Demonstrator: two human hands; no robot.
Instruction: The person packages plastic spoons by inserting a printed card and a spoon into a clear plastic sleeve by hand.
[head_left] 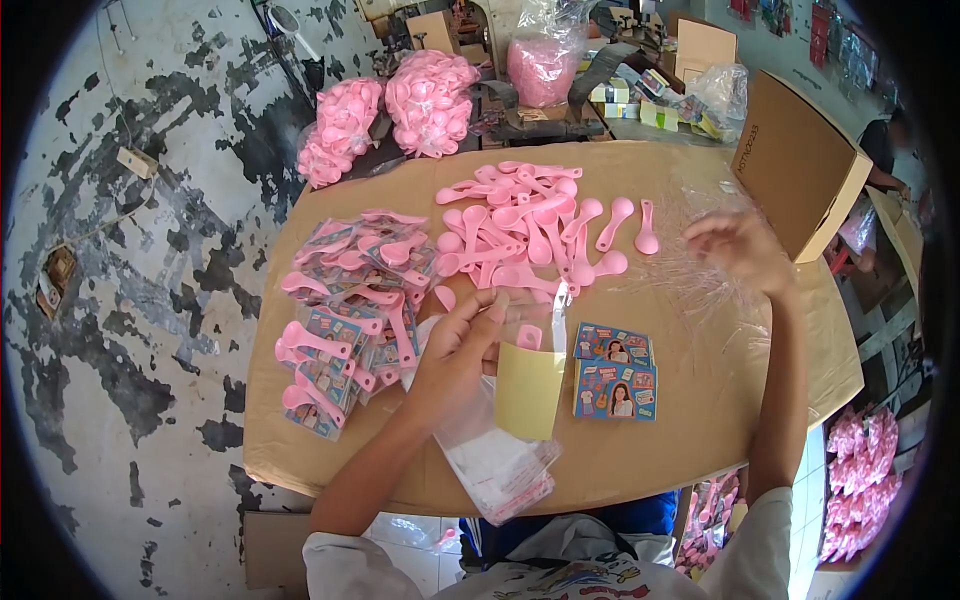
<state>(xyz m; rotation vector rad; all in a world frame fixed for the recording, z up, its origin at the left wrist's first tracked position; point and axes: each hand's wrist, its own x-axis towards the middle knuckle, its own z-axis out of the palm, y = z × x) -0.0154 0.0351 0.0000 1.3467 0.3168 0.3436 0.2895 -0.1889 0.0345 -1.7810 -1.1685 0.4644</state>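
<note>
My left hand pinches a clear plastic bag with a yellow card and part of a pink spoon in it. Under that hand hang more clear bags. My right hand is raised over thin clear strips at the right, its fingers apart and slightly blurred, nothing visible in them. Loose pink spoons are heaped beyond my left hand. To its left lie packed bags with spoons. Two stacks of blue printed cards overlap right of the yellow card.
Brown paper covers the table. Full bags of pink spoons stand past the far edge. An open cardboard box is at the right edge. Another person is partly visible at the far right. More pink bundles are at lower right.
</note>
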